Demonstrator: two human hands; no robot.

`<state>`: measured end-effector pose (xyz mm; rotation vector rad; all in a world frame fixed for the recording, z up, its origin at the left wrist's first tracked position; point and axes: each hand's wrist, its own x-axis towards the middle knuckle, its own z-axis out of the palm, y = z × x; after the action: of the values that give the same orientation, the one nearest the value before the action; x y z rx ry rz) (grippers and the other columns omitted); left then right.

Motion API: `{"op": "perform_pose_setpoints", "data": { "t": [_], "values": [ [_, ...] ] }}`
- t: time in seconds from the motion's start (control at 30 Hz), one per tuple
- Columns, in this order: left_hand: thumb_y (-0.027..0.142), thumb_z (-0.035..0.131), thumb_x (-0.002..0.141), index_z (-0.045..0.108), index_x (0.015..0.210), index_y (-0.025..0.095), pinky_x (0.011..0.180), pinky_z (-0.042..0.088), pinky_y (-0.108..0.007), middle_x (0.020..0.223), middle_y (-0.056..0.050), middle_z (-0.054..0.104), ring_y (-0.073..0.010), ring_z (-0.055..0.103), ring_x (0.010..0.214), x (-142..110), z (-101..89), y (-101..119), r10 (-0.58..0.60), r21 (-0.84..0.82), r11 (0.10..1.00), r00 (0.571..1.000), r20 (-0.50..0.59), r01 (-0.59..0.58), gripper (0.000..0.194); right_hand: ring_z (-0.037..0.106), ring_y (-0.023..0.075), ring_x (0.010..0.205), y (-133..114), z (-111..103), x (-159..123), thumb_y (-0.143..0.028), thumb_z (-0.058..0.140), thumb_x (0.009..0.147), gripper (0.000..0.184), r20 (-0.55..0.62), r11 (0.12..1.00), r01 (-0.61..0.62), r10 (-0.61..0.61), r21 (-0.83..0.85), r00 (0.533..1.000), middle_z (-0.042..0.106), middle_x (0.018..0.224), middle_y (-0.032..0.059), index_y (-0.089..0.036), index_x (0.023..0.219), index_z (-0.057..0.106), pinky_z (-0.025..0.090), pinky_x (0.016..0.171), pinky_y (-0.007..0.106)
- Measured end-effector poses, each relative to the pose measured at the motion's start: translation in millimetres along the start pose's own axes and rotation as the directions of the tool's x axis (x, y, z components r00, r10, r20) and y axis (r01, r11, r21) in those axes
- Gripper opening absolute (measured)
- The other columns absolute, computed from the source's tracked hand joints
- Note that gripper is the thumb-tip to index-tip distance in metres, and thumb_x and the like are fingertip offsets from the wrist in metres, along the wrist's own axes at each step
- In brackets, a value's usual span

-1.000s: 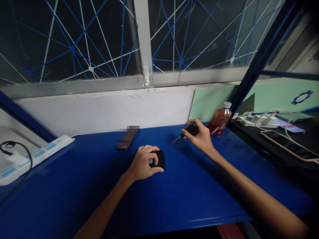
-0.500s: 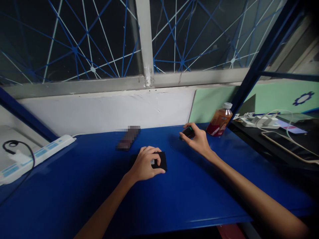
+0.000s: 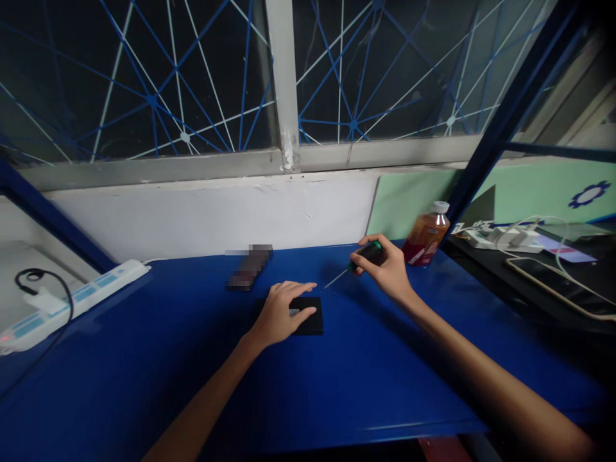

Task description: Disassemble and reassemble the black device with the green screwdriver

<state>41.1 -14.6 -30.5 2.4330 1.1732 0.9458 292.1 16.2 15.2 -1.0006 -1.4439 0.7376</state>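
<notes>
Left hand (image 3: 283,314) lies over the black box (image 3: 315,321), thumb and fingers spread apart, grasping nothing; whether the palm bears on the box cannot be told. The box lies flat on the blue table (image 3: 385,385), its right end bare, a pale patch showing beside the thumb. Right hand (image 3: 387,266) grips the screwdriver (image 3: 370,255) by its dark handle, shaft slanting down and leftward, tip near the box's far right corner and apart from it. A small speck (image 3: 335,294) sits on the table close to the tip; too small to identify, possibly a screw. Step in hand, as judged: screwdriver work beside the box, tip directed at the tabletop rather than the box. Next move calls for fine tip control near the speck, and a firmer left-hand hold if the box must be steadied.
</notes>
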Motion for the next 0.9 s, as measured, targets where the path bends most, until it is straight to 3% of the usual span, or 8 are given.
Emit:
{"op": "perform_pose_setpoints", "data": {
  "t": [0.23, 0.43, 0.9],
  "values": [
    [0.022, 0.068, 0.083, 0.069, 0.098, 0.025, 0.090, 0.045, -0.045, 0.098, -0.004, 0.072, -0.0231, 0.064, 0.097, 3.3, 4.1, 4.9, 0.083, -0.012, 0.996, 0.991, -0.104, -0.085, 0.015, 0.063, 0.0162, 0.045, -14.4, 10.0, -5.2, -0.038, 0.076, 0.069, 0.040, 0.059, 0.979, -0.136, 0.128, 0.153, 0.990, 0.064, 0.063, -0.0006, -0.021, 0.091, 0.048, 0.054, 0.046, 0.032],
    [0.021, 0.071, 0.080, 0.069, 0.080, 0.022, 0.087, 0.047, -0.041, 0.084, -0.002, 0.073, -0.0210, 0.067, 0.088, 4.4, 5.6, 8.0, 0.109, -0.040, 0.992, 0.978, -0.179, -0.118, 0.003, 0.062, 0.0155, 0.045, -16.2, 14.3, -9.0, -0.036, 0.078, 0.068, 0.040, 0.061, 0.970, -0.150, 0.140, 0.192, 0.988, 0.064, 0.063, -0.0009, -0.021, 0.090, 0.048, 0.054, 0.044, 0.031],
    [0.026, 0.072, 0.079, 0.073, 0.080, 0.022, 0.083, 0.053, -0.041, 0.083, -0.004, 0.074, -0.0217, 0.069, 0.083, 6.0, 5.2, 8.4, 0.041, -0.192, 0.978, 0.980, -0.193, -0.078, 0.004, 0.062, 0.0148, 0.046, -11.4, 16.1, -11.4, -0.037, 0.073, 0.072, 0.037, 0.048, 0.981, -0.129, 0.123, 0.147, 0.991, 0.064, 0.065, -0.0011, -0.022, 0.093, 0.047, 0.055, 0.046, 0.031]
  ]
}}
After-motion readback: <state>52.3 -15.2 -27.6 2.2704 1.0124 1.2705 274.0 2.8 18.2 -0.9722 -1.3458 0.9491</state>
